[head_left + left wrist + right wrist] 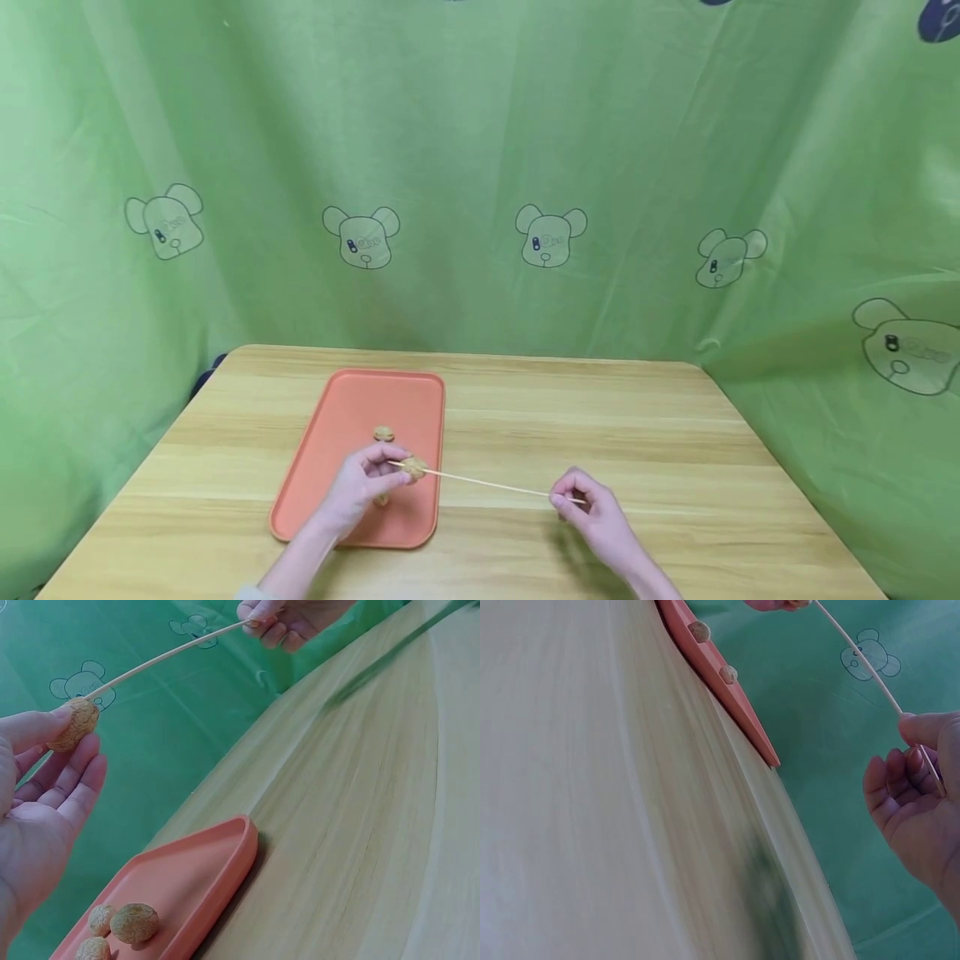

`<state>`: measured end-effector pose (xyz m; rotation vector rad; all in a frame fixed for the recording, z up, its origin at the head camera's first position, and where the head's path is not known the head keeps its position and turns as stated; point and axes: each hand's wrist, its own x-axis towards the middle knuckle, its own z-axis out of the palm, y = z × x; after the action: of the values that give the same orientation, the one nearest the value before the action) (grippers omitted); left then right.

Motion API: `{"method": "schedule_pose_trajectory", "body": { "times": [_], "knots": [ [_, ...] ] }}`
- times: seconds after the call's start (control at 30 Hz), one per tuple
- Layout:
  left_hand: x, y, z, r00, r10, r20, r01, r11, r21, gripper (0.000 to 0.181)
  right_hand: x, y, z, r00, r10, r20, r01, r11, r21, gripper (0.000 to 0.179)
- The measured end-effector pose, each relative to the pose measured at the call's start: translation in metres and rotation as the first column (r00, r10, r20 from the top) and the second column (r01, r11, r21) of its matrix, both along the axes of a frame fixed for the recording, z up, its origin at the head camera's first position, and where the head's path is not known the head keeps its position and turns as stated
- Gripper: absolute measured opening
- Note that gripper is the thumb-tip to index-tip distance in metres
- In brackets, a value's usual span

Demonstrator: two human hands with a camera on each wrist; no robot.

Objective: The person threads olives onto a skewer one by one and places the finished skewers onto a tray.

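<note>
Above table [570,417] | stick [487,482]: long axis left-right, left tip past ball [413,469]

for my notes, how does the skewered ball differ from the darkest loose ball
The skewered ball has a stick in it; the darkest loose ball has none. The left grip pinches the skewered ball aloft; the loose ball rests on the tray. Both look rounded, rough and brownish.

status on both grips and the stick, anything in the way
Left grip pinching brown ball. Right grip pinching thin stick. Thin stick's tip shows past brown ball in head view. No obstruction seen between them.
</note>
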<state>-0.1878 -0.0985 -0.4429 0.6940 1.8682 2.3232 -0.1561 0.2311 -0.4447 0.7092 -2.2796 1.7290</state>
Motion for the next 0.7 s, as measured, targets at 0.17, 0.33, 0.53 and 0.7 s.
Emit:
{"method": "schedule_pose_trajectory", "body": {
  "times": [0.17, 0.33, 0.53, 0.7],
  "knots": [
    [0.001, 0.000, 0.000, 1.000, 0.002, -0.004, -0.002, 1.000, 0.023, 0.025, 0.000, -0.005, 0.003, 1.000, 0.005, 0.005, -0.005, 1.000, -0.003, 0.005],
    [0.000, 0.002, -0.001, 1.000, 0.003, -0.008, -0.003, 1.000, 0.019, 0.024, -0.001, -0.007, 0.005, 1.000, -0.015, 0.023, 0.015, 1.000, 0.006, 0.005],
    [0.001, 0.007, -0.001, 0.999, 0.037, -0.025, -0.038, 0.999, -0.018, 0.033, -0.002, -0.009, 0.004, 1.000, 0.009, -0.007, -0.009, 1.000, -0.004, 0.005],
    [0.003, 0.010, -0.002, 0.999, 0.039, -0.034, -0.040, 0.999, -0.020, 0.031, -0.002, -0.012, 0.002, 1.000, 0.010, 0.001, -0.010, 1.000, -0.018, 0.005]
  ]
}}
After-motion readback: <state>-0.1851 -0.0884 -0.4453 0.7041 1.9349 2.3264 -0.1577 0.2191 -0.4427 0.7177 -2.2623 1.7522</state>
